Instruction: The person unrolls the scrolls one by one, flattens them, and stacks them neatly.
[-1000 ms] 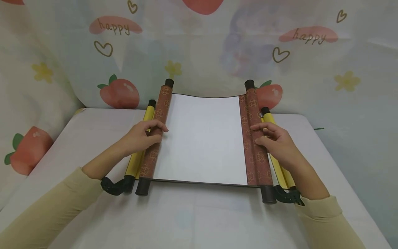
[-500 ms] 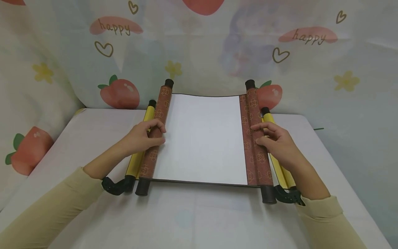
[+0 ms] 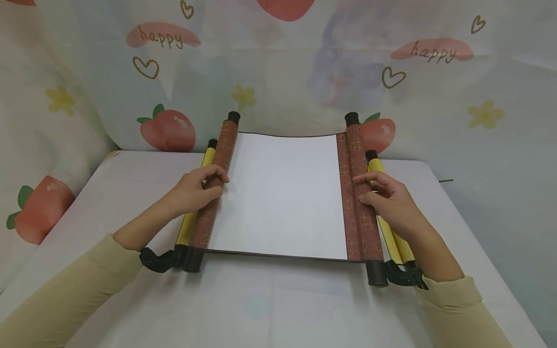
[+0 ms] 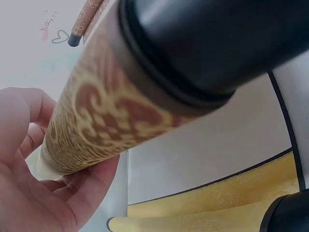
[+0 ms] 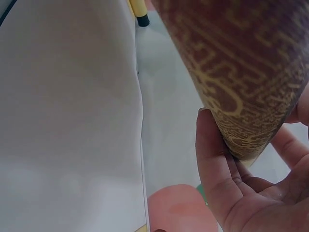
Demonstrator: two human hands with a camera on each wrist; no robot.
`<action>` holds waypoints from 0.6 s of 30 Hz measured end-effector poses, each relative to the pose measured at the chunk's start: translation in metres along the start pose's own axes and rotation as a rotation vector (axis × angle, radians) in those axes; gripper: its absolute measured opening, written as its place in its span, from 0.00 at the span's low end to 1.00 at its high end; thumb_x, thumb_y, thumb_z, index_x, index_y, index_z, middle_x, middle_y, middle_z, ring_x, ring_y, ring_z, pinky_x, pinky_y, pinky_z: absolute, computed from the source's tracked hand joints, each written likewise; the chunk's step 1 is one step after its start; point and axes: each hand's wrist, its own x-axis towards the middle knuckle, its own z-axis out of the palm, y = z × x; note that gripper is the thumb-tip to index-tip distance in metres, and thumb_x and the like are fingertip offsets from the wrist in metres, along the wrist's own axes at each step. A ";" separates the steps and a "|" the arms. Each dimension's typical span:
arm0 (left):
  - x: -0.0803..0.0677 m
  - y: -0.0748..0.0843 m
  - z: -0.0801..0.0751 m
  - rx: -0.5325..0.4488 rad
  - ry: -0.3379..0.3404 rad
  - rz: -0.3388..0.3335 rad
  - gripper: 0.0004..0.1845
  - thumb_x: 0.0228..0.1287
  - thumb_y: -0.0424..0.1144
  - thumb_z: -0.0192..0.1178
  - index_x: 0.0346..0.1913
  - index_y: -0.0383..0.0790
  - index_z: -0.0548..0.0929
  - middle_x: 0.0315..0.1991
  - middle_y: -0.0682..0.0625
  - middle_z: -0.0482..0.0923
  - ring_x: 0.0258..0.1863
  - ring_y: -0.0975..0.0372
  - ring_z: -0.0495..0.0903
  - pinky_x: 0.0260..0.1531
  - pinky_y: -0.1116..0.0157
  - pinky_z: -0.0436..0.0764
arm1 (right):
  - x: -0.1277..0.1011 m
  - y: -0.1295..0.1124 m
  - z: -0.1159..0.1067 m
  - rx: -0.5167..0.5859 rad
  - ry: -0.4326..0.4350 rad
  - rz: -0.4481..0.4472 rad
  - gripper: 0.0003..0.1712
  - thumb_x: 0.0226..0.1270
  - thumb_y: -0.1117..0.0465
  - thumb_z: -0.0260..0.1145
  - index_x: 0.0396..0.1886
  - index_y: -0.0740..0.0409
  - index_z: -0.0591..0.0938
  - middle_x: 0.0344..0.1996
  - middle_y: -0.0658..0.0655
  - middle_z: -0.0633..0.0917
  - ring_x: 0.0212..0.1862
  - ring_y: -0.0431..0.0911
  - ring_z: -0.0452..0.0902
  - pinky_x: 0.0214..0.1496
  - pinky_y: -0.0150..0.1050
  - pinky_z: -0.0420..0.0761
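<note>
My left hand [image 3: 191, 193] curls over the left roller [image 3: 215, 186] of the scroll [image 3: 280, 188], fingers [image 3: 217, 174] wrapped across the top of the brown brocade roll and thumb tucked under it; the left wrist view shows the roll lying across my palm. My right hand [image 3: 387, 198] sits on the right roller [image 3: 359, 193], its fingers bent and pressing on the patterned cloth, with the roll against the fingertips in the right wrist view. The scroll lies spread flat on the counter [image 3: 130, 179], its blank white sheet between the two rolls, its far edge close to the strawberry-print curtain [image 3: 169, 130].

A yellow scroll [image 3: 193, 212] lies just beside my left roller, and another yellow scroll [image 3: 391, 232] lies just under my right hand. I judge these the main hazard: if I turn either roller outward, it may ride against the yellow one and skew. If my two hands pull unevenly, the white sheet could wrinkle or crease, as it is already slightly bowed at the far edge. A loose hold on the left could let the roll spring shut over the paper. The black end caps [image 3: 193, 259] near the front could also roll towards me.
</note>
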 end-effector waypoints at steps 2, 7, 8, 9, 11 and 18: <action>0.000 -0.001 -0.001 -0.003 -0.001 -0.002 0.10 0.67 0.35 0.53 0.49 0.43 0.80 0.42 0.47 0.75 0.38 0.55 0.70 0.35 0.60 0.72 | 0.000 -0.001 0.001 0.004 0.001 -0.001 0.19 0.74 0.66 0.56 0.62 0.57 0.74 0.50 0.60 0.73 0.40 0.45 0.73 0.34 0.35 0.78; -0.001 -0.002 -0.003 -0.002 -0.011 -0.008 0.09 0.67 0.36 0.56 0.48 0.44 0.80 0.43 0.46 0.75 0.38 0.55 0.71 0.34 0.61 0.73 | -0.001 -0.001 0.001 0.005 0.001 -0.005 0.19 0.74 0.66 0.56 0.62 0.58 0.74 0.51 0.61 0.73 0.41 0.45 0.74 0.36 0.35 0.79; -0.001 -0.002 -0.003 0.000 -0.014 -0.011 0.09 0.67 0.37 0.58 0.48 0.44 0.80 0.44 0.46 0.75 0.38 0.55 0.71 0.33 0.61 0.73 | -0.001 0.000 0.001 0.003 0.001 -0.005 0.19 0.74 0.66 0.56 0.62 0.58 0.74 0.51 0.61 0.73 0.41 0.45 0.74 0.36 0.35 0.79; -0.001 -0.002 -0.003 0.001 -0.017 -0.012 0.09 0.67 0.38 0.60 0.48 0.44 0.80 0.44 0.46 0.76 0.38 0.54 0.72 0.33 0.61 0.73 | -0.001 0.000 0.001 0.000 0.003 -0.004 0.19 0.74 0.65 0.56 0.62 0.57 0.74 0.51 0.61 0.73 0.41 0.45 0.73 0.36 0.35 0.79; -0.001 -0.002 -0.004 0.006 -0.024 -0.015 0.11 0.65 0.39 0.64 0.48 0.45 0.80 0.47 0.46 0.76 0.39 0.54 0.72 0.32 0.61 0.74 | -0.001 0.001 0.000 -0.004 0.004 0.000 0.19 0.74 0.65 0.56 0.62 0.57 0.74 0.51 0.60 0.73 0.42 0.45 0.74 0.36 0.35 0.79; -0.001 -0.004 -0.005 0.007 -0.027 -0.004 0.11 0.65 0.37 0.64 0.48 0.43 0.79 0.50 0.46 0.76 0.39 0.52 0.73 0.33 0.60 0.75 | -0.002 0.003 -0.002 -0.001 0.002 0.013 0.19 0.74 0.65 0.56 0.62 0.56 0.74 0.52 0.61 0.74 0.43 0.45 0.74 0.38 0.35 0.80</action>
